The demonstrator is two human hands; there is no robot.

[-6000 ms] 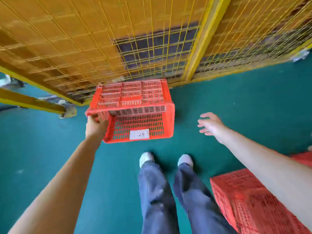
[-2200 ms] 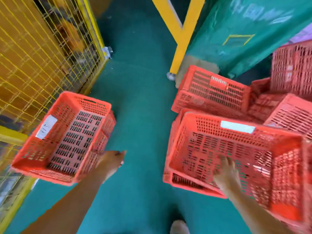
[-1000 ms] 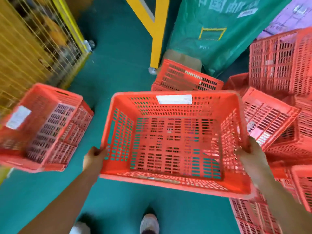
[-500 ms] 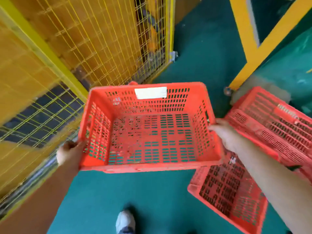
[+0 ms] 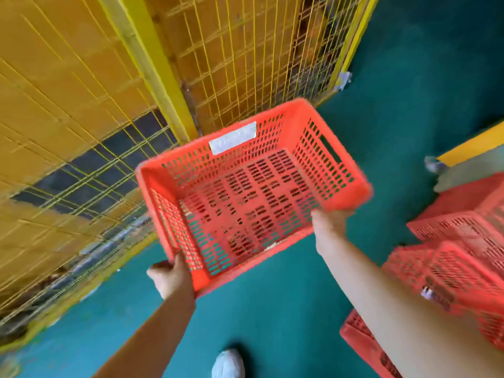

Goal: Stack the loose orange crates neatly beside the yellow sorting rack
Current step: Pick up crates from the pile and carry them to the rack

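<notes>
I carry an empty orange crate point(image 5: 245, 192) with slotted walls and a white label on its far wall, tilted, above the green floor close to the yellow sorting rack point(image 5: 152, 58). My left hand point(image 5: 171, 276) grips its near left corner, thumb over the rim. My right hand point(image 5: 331, 222) holds the near right rim from below, its fingers hidden under the crate. The crate set down earlier by the rack is out of sight.
Several loose orange crates point(image 5: 458, 257) lie piled at the right edge. The rack's wire mesh and yellow posts fill the left and top. A yellow frame beam point(image 5: 474, 145) sits at right. Green floor point(image 5: 409, 91) shows between. My shoe point(image 5: 227, 364) is at the bottom.
I have turned left with the crate and swung it toward the rack; it now sits skewed, with its right end farther away. Both hands keep their hold. The crate pile has slid to the right edge.
</notes>
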